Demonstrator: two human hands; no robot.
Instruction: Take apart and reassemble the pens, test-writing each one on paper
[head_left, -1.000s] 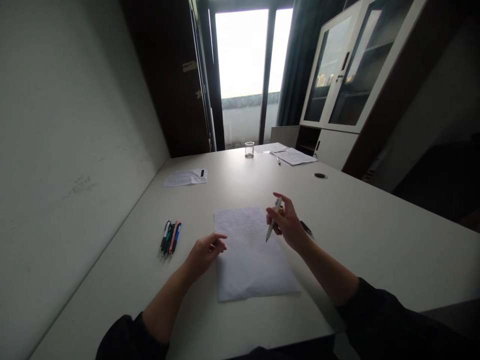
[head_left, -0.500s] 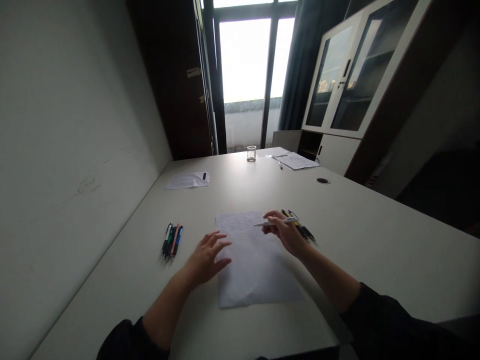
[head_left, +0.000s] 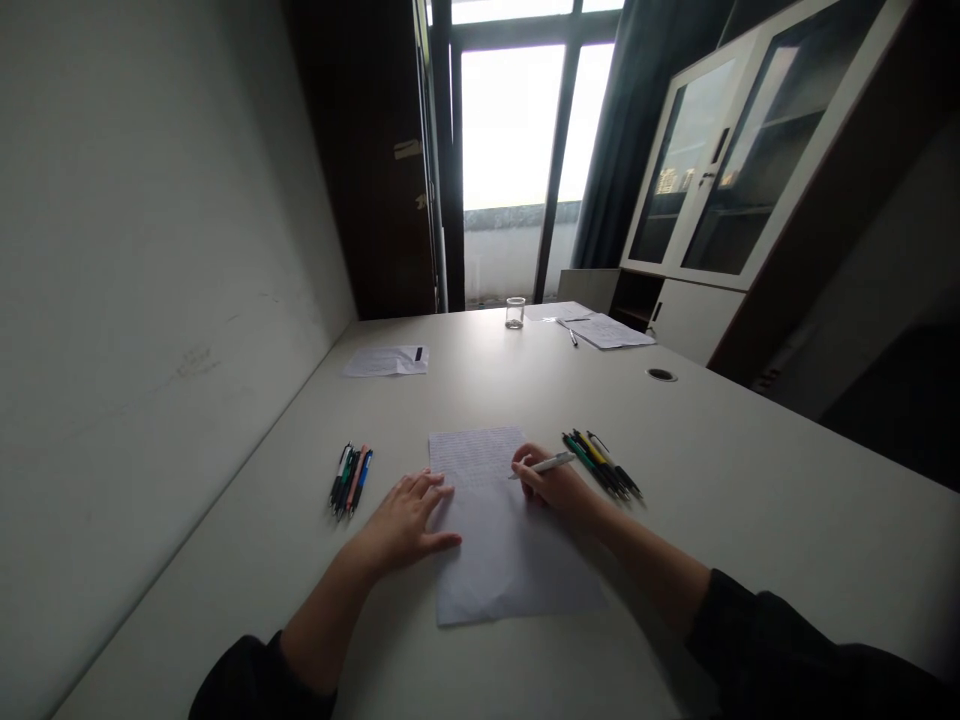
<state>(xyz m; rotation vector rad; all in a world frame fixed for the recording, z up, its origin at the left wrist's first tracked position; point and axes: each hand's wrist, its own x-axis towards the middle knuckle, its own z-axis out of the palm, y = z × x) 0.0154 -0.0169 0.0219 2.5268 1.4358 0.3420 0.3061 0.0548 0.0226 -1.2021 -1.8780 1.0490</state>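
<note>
A sheet of paper (head_left: 495, 560) lies on the white table, its upper part covered with lines of writing. My left hand (head_left: 409, 520) rests with fingers spread on the sheet's left edge. Between the fingers of my right hand (head_left: 551, 487) is a white pen (head_left: 555, 461), its tip at the sheet near the lower lines of writing. Left of my left hand lies a bunch of pens (head_left: 349, 480). A second group of pens (head_left: 604, 465), with green and yellow ones among them, lies just beyond my right hand.
At the far edge of the table (head_left: 465, 385) stands a clear glass (head_left: 515, 312). Papers (head_left: 611, 331) with a pen beside them lie at the far right, another sheet (head_left: 386, 361) at the far left. A round cable hole (head_left: 661, 375) is on the right; a wall (head_left: 187, 250) borders the left.
My right hand has come down and left to the paper with the pen, uncovering more of the right pens. My left hand has settled flatter on the sheet. The view has shifted slightly.
</note>
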